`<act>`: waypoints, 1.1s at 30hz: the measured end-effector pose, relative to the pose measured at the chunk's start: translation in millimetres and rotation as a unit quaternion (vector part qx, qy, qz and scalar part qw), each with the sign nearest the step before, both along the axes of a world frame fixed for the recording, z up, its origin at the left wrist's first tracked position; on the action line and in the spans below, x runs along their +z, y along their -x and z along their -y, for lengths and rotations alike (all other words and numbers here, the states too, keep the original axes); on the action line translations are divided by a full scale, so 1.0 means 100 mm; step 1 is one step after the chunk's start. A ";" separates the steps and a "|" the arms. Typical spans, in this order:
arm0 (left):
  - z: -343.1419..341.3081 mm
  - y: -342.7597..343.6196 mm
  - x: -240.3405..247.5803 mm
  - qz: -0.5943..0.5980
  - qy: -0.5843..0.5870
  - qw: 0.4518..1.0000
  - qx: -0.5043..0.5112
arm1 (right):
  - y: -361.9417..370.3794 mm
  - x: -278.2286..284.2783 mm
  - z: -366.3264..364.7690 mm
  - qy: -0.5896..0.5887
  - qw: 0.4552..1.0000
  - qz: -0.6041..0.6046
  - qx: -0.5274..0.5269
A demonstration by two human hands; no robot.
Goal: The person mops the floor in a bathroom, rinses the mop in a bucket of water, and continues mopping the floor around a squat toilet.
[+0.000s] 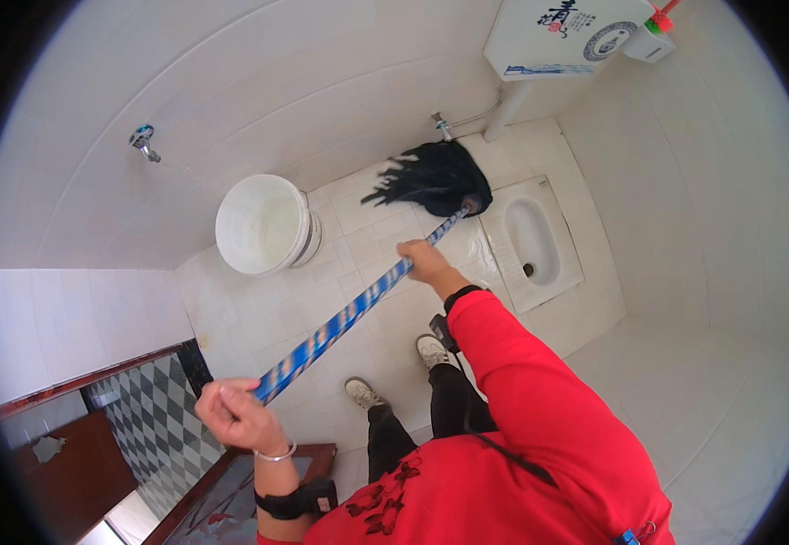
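A mop point(340, 320) with a blue patterned handle slants across the middle of the view. My left hand point(235, 416) is closed round the top end of its handle, at the lower left. Farther down the shaft, my right hand point(425, 262) grips it with the fingers wrapped round. The dark, stringy mop head point(444, 177) is spread toward the left at the far end, by the wall and beside the squat toilet point(540, 238). Whether the strands press on the floor or hang just over it, I cannot tell.
Left of the mop head stands a white bucket point(308, 238) with pale liquid inside. Wall taps point(144, 143) and a white cistern point(558, 41) are on the far wall. Behind me at lower left, a doorway leads to a checkered floor point(158, 413); a brown door point(231, 486) stands near.
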State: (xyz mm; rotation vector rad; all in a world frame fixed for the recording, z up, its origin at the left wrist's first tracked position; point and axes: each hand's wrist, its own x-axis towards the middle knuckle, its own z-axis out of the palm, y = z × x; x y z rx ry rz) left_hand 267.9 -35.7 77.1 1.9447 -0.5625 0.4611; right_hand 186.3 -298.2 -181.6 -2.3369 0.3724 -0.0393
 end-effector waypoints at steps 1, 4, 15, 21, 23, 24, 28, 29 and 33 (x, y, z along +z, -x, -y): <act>0.05 -0.03 -0.01 0.002 -0.027 0.999 -0.028 | 0.06 0.00 0.04 -0.005 0.999 -0.012 -0.039; 0.12 -0.10 0.02 -0.014 -0.019 0.999 -0.047 | 0.22 0.04 0.10 0.004 0.998 -0.018 -0.054; -1.82 -0.45 -0.44 -0.230 0.022 0.971 0.056 | 0.69 0.77 -1.14 0.076 0.951 -0.259 0.149; -1.76 -0.58 -0.96 -0.351 -0.025 0.935 -0.043 | 1.45 0.97 -1.31 0.056 0.947 -0.311 0.057; -1.36 -0.49 -1.06 -0.376 -0.002 0.922 -0.097 | 1.83 0.86 -1.24 0.052 0.942 -0.330 0.018; -1.10 -0.43 -1.09 -0.398 0.024 0.906 -0.140 | 2.04 0.83 -1.18 0.067 0.945 -0.318 -0.044; 0.13 -0.24 -0.90 -0.415 -0.024 0.870 -0.266 | 2.61 0.67 -0.79 0.127 0.931 -0.221 -0.260; 0.45 -0.18 -0.82 -0.402 -0.028 0.864 -0.303 | 2.57 0.65 -0.63 0.124 0.927 -0.191 -0.299; 1.64 0.12 -0.26 -0.479 0.050 0.799 -0.360 | 2.58 0.31 -0.11 0.101 0.897 -0.123 -0.412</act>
